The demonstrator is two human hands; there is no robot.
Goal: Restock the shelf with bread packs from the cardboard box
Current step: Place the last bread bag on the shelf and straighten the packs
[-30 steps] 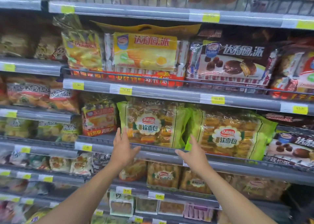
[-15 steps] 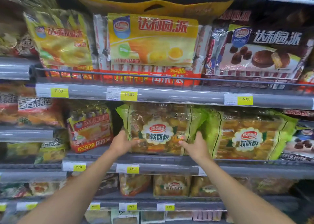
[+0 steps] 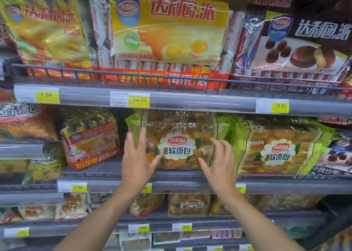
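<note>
Records two bread packs upright, side by side on the middle shelf [image 3: 190, 187], namely left bread pack [image 3: 181, 142] and right bread pack [image 3: 282, 147], and two hands, left hand [image 3: 136, 155] and right hand [image 3: 221, 163], fingers spread, raised before the left bread pack, contact indeterminable.

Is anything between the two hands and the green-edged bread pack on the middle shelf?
Nothing visible. The left hand and the right hand are open before the bread pack; a red pack and a second green pack stand only at its sides.
</note>
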